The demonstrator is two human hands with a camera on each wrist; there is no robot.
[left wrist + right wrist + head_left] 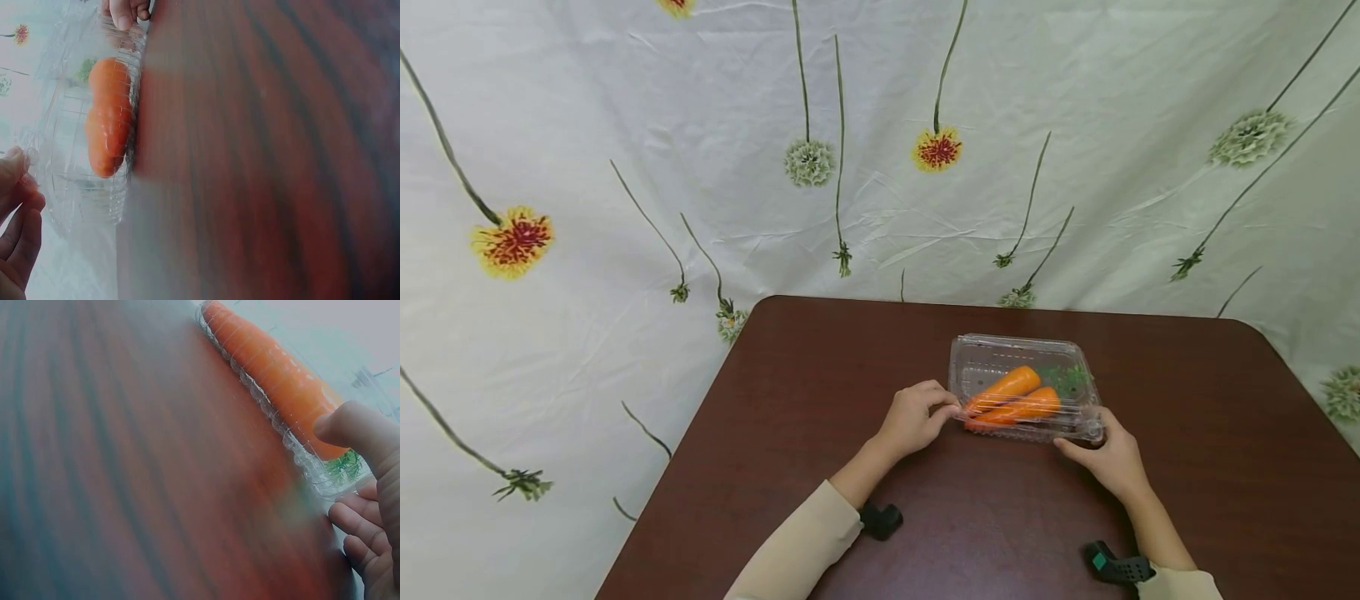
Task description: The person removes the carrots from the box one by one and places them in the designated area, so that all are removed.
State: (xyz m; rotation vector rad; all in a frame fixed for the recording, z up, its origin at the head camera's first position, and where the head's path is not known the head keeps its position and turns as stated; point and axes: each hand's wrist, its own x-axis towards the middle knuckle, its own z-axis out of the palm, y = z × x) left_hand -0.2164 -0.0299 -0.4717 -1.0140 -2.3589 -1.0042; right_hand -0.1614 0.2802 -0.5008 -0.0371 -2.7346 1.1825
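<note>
A clear plastic clamshell box (pixel 981 354) sits on the table with two orange carrots (pixel 1011 387) and some feathery greens (pixel 1071 381) inside. At its front left corner, my left hand (pixel 917 418) pinches the lid's edge between thumb and fingertips. In the left wrist view that lid edge (pixel 31 159) stands raised from the lower part of the box. My right hand (pixel 1108 454) holds the front right corner, the thumb (pixel 350 428) along the front side and the other fingers curled at the end wall.
The dark brown table (pixel 835 358) has rounded far corners. Behind it hangs a pale cloth (pixel 737 100) printed with flowers and stems. Each wrist wears a black strap device, one by the left sleeve (pixel 880 521) and one by the right sleeve (pixel 1116 567).
</note>
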